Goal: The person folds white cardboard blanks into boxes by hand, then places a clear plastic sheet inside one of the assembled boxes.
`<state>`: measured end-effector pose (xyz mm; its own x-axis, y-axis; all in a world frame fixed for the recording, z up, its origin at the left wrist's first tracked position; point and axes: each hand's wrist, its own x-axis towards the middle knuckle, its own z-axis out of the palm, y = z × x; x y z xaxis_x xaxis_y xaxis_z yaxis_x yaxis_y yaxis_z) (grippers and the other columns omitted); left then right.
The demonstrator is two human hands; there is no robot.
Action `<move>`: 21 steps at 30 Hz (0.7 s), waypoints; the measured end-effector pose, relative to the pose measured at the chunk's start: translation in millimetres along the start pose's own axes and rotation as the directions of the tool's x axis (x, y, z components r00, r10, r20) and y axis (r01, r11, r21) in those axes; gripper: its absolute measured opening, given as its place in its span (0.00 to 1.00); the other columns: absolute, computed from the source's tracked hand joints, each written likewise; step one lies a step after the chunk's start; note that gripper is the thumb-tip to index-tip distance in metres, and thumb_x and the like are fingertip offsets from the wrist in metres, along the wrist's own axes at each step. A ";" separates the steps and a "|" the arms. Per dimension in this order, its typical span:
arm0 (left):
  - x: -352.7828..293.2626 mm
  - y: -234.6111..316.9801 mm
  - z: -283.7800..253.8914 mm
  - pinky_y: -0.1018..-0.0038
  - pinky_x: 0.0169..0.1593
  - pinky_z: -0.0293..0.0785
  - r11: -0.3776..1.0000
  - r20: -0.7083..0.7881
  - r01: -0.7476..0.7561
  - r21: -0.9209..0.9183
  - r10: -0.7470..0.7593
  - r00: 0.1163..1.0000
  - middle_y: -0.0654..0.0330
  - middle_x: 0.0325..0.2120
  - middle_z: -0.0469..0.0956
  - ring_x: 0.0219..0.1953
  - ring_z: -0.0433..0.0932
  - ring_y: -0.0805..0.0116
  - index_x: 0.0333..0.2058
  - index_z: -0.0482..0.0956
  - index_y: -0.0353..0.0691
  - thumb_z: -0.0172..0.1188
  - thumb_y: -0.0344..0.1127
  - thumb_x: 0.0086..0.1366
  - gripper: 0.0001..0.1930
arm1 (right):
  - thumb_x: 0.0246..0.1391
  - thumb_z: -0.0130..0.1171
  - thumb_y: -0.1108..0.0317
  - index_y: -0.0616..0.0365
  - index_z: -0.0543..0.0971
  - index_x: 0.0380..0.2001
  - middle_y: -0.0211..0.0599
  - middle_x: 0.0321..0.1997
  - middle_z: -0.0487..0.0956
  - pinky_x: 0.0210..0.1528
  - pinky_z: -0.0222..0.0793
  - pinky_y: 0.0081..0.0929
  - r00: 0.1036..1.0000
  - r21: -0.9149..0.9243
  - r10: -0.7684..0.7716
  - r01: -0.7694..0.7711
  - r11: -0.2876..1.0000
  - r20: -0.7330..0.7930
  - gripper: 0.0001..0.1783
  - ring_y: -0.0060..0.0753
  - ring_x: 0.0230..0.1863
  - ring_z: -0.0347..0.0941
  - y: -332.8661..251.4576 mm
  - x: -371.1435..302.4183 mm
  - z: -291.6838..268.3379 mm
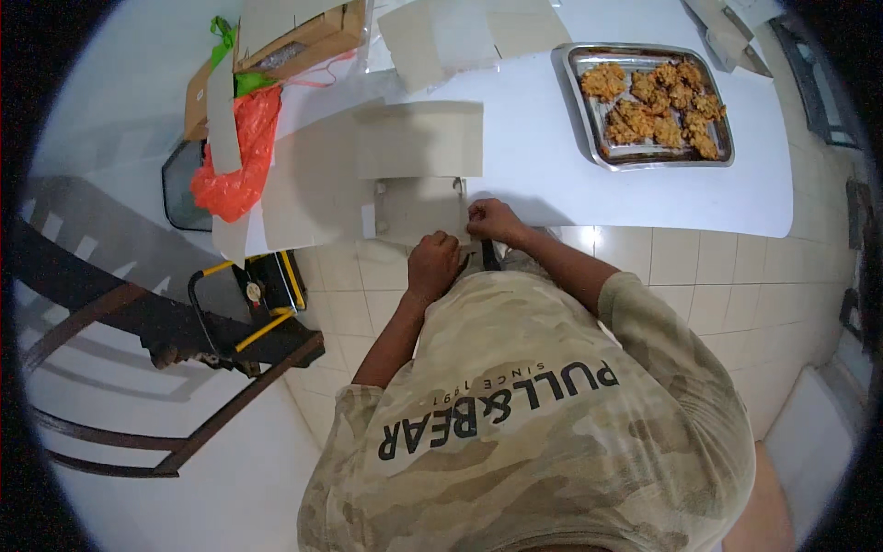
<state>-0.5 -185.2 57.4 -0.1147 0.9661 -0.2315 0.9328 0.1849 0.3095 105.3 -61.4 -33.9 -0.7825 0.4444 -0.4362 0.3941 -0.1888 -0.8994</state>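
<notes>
At the near edge of the table lies a grey-beige cardboard box (414,204), its lid (419,138) laid back flat on the far side. My left hand (434,262) has its fingers curled on the box's near wall, close to the right corner. Just beside it, my right hand (494,223) is closed with its fingertips pinched at the right side of that same corner. The inside of the box shows bare cardboard. My knuckles partly hide the corner itself.
On the right of the white table (524,166) a metal tray (664,166) holds several pieces of fried chicken (631,120). Flat cardboard sheets (409,46) lie at the back. A red plastic bag (241,166) hangs over the left edge, by a brown carton (308,41).
</notes>
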 end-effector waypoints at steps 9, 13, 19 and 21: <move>-10.4 19.0 31.8 0.64 0.34 0.66 0.986 -0.266 0.009 -0.167 -0.054 0.962 0.54 0.23 0.66 0.29 0.67 0.54 0.24 0.66 0.36 0.48 0.24 0.49 0.02 | 0.39 0.58 0.76 0.64 0.70 0.29 0.35 0.27 0.72 0.30 0.71 0.20 0.939 0.254 0.225 -0.291 0.923 0.258 0.10 0.27 0.27 0.71 -2.3 7.6 -24.3; -21.2 19.1 49.6 0.64 0.36 0.65 0.972 -0.409 -0.009 -0.236 -0.091 0.908 0.51 0.26 0.66 0.31 0.67 0.53 0.27 0.66 0.34 0.47 0.22 0.51 0.04 | 0.39 0.59 0.77 0.63 0.70 0.28 0.34 0.26 0.71 0.29 0.71 0.20 0.920 0.267 0.224 -0.315 0.911 0.322 0.10 0.27 0.28 0.72 -8.5 8.4 -27.9; -25.8 27.9 52.7 0.64 0.38 0.66 0.957 -0.473 0.059 -0.285 -0.194 0.859 0.50 0.29 0.66 0.33 0.67 0.53 0.30 0.66 0.33 0.47 0.24 0.54 0.04 | 0.39 0.59 0.77 0.63 0.71 0.26 0.33 0.26 0.71 0.29 0.71 0.20 0.903 0.283 0.092 -0.227 0.932 0.420 0.08 0.25 0.27 0.71 -6.0 9.8 -36.8; -25.7 27.2 53.2 0.64 0.38 0.66 0.973 -0.509 0.031 -0.231 -0.148 0.848 0.51 0.29 0.66 0.33 0.67 0.52 0.30 0.66 0.33 0.47 0.24 0.54 0.04 | 0.40 0.59 0.77 0.62 0.71 0.25 0.33 0.26 0.72 0.29 0.71 0.20 0.893 0.307 -0.053 -0.098 0.947 0.447 0.08 0.25 0.27 0.71 -8.1 11.0 -35.3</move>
<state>46.0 -214.6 22.7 -0.4091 0.8838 0.2272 0.8247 0.2515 0.5066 110.6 -24.1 -30.5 -0.9350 0.0155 -0.3544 0.3017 -0.4908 -0.8174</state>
